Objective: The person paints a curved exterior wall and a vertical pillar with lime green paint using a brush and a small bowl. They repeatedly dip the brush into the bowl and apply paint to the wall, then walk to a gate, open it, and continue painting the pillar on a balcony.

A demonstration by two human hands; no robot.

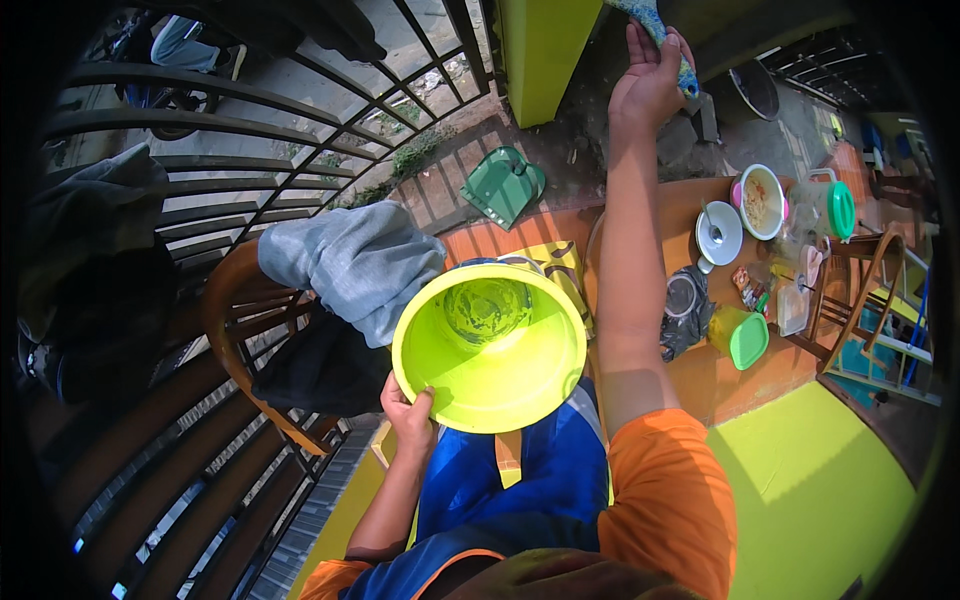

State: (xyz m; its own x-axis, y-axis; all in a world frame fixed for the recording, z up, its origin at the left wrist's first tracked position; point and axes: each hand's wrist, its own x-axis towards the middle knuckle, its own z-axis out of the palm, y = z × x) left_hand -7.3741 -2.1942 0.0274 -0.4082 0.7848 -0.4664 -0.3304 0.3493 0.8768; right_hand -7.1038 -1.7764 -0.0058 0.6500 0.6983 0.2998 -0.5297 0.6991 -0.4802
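Observation:
My left hand (pixel 409 412) grips the near left rim of a lime-yellow plastic basin (pixel 480 390), thumb over the edge. The basin is tilted over my lap, its inside facing me, with a dark smeared ring on the bottom. My right arm is stretched far forward and up. In its closed fingers my right hand (pixel 648 85) holds a blue speckled tool (pixel 645 12) by the handle; its far end is cut off by the top edge, so I cannot tell its kind. A yellow and dark patterned cloth or bag (pixel 560 265) lies behind the basin.
Grey cloth (pixel 350 260) hangs over a wooden chair (pixel 222 310) at left, beside metal railings (pixel 190 120). A green dustpan (pixel 505 187) lies ahead. To the right stand a white bowl (pixel 718 236), a food-filled bowl (pixel 762 203), a green-lidded container (pixel 748 340) and a black bag (pixel 682 320).

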